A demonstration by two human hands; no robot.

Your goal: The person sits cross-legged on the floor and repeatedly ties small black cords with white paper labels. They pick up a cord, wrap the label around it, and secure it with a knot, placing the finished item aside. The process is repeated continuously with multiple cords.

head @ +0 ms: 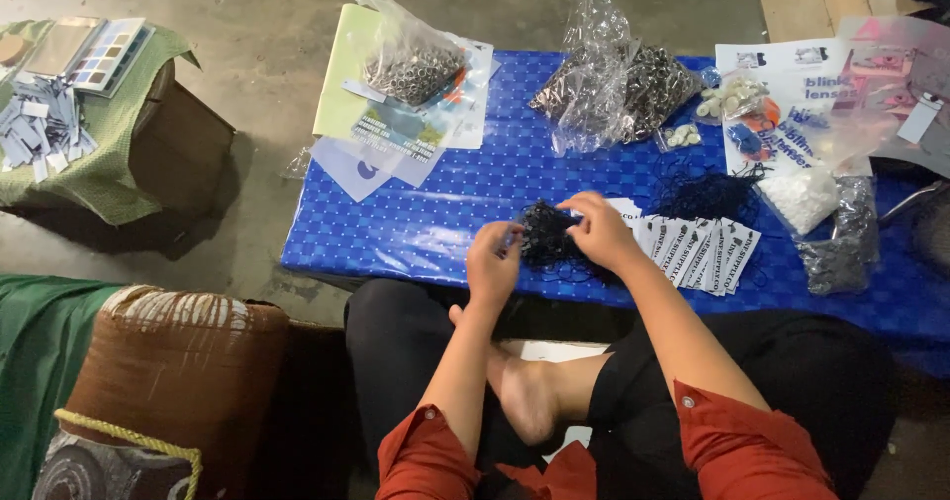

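My left hand (493,260) and my right hand (598,229) both pinch a tangled bundle of black strings (546,235) over the near edge of a low table with a blue chequered cover (445,203). A fan of white printed tags (698,248) lies just right of my right hand. More loose black string (705,195) sits behind those tags. My sleeves are red.
Clear bags of small metal rings (416,64) (633,89) rest on the far side, with papers (376,129) at the left. Bags of white and dark small parts (826,218) crowd the right. A cloth-covered stool (94,163) and a brown cushion (178,361) stand left.
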